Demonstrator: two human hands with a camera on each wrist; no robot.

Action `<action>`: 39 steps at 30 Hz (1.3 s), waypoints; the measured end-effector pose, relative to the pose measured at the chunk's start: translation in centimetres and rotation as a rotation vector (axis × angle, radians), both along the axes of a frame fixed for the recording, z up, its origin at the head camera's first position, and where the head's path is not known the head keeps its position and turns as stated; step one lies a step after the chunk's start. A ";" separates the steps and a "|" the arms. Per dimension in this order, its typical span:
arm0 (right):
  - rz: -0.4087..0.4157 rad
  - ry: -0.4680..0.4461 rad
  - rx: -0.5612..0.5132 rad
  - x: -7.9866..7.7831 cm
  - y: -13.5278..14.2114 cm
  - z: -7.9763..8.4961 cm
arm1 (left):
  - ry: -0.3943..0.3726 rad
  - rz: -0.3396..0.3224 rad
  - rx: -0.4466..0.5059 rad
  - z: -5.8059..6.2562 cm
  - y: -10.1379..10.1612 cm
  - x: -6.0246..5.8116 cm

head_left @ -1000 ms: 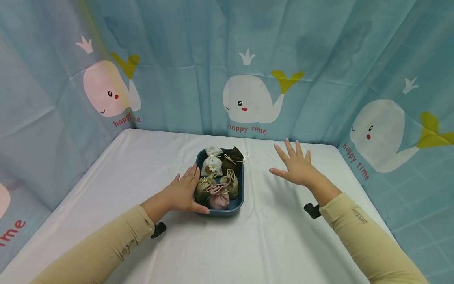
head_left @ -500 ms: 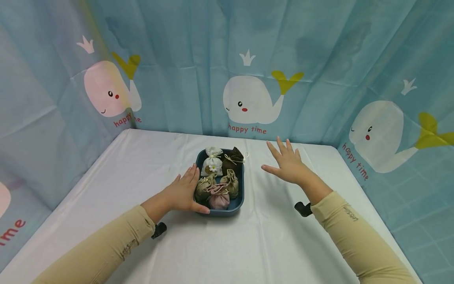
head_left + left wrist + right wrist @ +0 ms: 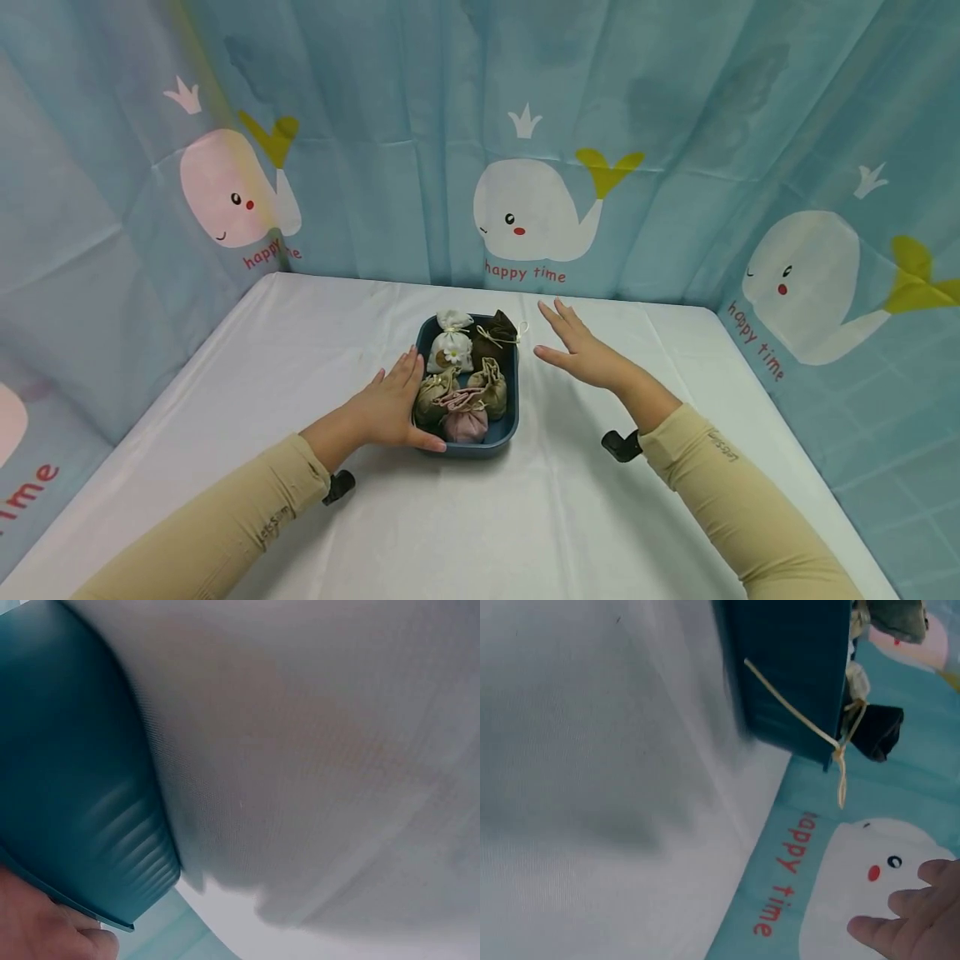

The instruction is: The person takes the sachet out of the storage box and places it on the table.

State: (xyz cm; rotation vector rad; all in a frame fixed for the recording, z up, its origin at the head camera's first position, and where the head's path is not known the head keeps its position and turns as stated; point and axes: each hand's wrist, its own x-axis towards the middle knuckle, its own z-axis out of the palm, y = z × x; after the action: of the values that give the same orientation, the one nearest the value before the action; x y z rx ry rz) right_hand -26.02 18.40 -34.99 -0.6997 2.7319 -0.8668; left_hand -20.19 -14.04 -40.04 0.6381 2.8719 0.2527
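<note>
A dark blue rectangular tub [image 3: 480, 451] stands on the table, filled with small drawstring pouches. A white pouch with a daisy [image 3: 450, 358] and a dark brown pouch [image 3: 489, 350] sit at the back; two olive pouches and a pink pouch [image 3: 467, 427] lie in front. My left hand [image 3: 382, 408] lies along the tub's left side, fingers straight at the rim and thumb stretched across the near left corner. To the right of the tub, my right hand [image 3: 583, 354] hovers above the table with spread fingers, holding nothing. In the right wrist view, a pale cord [image 3: 791, 705] hangs over the tub's rim.
A white cloth [image 3: 480, 533] covers the table. Blue curtains [image 3: 420, 208] with printed whales enclose its back and both sides. Dark camera mounts [image 3: 622, 447] stick out beneath both wrists.
My right hand has moved left toward the tub, and its fingers have turned more sideways. The left hand, tub and pouches have stayed in place.
</note>
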 end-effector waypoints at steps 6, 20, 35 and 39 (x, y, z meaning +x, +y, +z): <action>0.055 -0.048 -0.059 0.3 -1.3 -0.7 | 0.009 -0.003 -0.006 0.1 0.0 0.1; 0.183 -0.030 -0.062 0.9 -4.0 -1.9 | 0.013 0.001 -0.014 -0.1 0.0 -0.1; 0.295 0.036 -0.032 1.1 -4.7 -2.3 | 0.006 0.008 -0.020 -0.2 0.0 -0.3; 0.314 0.044 -0.031 1.1 -4.7 -2.4 | 0.006 0.010 -0.022 -0.2 0.1 -0.3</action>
State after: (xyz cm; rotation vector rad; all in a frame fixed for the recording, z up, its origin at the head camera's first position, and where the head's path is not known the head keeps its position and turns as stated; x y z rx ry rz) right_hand -24.96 13.70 -37.41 -1.1272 2.5500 -0.8285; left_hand -20.47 -13.97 -40.26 0.6218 2.8798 0.2213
